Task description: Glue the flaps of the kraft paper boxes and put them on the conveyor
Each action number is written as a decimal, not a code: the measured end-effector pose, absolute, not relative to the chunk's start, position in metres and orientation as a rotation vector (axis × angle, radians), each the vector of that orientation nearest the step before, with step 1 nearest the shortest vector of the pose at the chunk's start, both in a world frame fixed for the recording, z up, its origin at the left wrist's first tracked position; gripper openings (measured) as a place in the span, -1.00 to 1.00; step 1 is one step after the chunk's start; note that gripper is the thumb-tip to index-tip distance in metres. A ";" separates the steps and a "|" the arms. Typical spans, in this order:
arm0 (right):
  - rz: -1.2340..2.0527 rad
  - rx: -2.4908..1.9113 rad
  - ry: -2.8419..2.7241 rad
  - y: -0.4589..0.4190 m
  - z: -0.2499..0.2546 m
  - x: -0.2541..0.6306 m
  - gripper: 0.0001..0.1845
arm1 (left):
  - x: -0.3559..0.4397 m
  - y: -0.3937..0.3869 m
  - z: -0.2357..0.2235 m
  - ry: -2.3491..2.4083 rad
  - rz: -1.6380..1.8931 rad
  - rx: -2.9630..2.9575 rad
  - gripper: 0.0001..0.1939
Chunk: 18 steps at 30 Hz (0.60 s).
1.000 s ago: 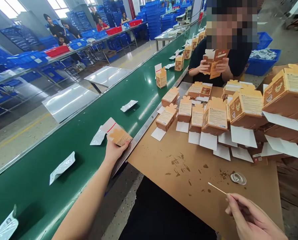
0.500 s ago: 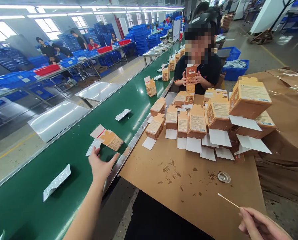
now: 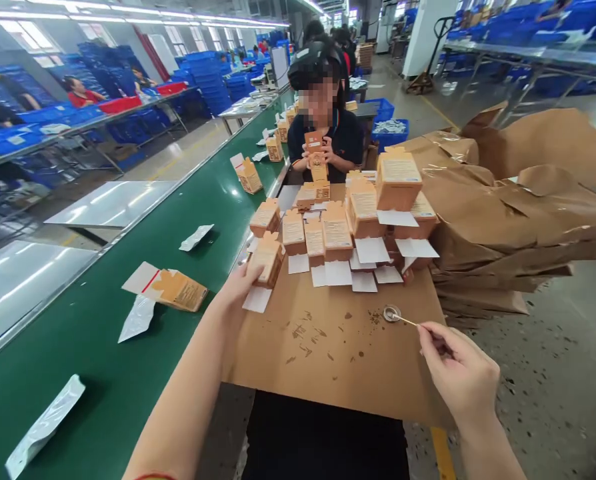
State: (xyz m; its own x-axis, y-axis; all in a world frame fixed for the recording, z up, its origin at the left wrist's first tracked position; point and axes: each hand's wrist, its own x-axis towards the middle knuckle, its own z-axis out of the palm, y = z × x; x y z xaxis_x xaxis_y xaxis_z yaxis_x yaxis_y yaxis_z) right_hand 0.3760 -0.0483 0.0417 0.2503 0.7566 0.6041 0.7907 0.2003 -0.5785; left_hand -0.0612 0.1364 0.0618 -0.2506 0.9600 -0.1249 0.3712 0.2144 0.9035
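My left hand [image 3: 239,285] is at the near-left box [image 3: 267,259] of the group, an orange-brown cardboard box with a scalloped top and a white flap out at its lower end. The thumb lies over the box's printed face and the other fingers are mostly hidden at its left side. In my right hand [image 3: 455,363], thumb and fingers pinch a thin cotton swab [image 3: 407,321]. Its far end is in a small clear round dish [image 3: 392,309] on the brown cardboard sheet [image 3: 378,380]. Dark wet marks spot the sheet left of the dish.
Several similar boxes [image 3: 338,233] are piled at the sheet's far side. Along the left runs a green conveyor [image 3: 128,373] with an open box [image 3: 181,291] and silver pouches [image 3: 45,427]. A co-worker [image 3: 348,137] opposite holds a box. Brown paper [image 3: 518,213] is heaped right.
My left hand has moved right from above the conveyor to a box on the cardboard. My right hand has brought the swab to the dish. The view has turned right.
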 end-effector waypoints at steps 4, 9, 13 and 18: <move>-0.055 -1.598 -1.589 -0.033 0.036 0.382 -0.56 | -0.075 0.063 0.040 1.615 1.203 1.017 -0.18; 0.037 -1.580 -1.689 -0.020 0.031 0.386 -0.51 | -0.055 0.008 0.027 1.392 1.187 0.824 -0.07; 0.002 -1.560 -1.592 -0.033 0.037 0.380 -0.62 | -0.029 0.016 0.025 1.356 1.155 0.844 -0.02; 0.405 -1.336 -1.597 -0.048 0.031 0.311 -0.77 | -0.022 0.036 0.013 1.325 1.143 0.872 0.07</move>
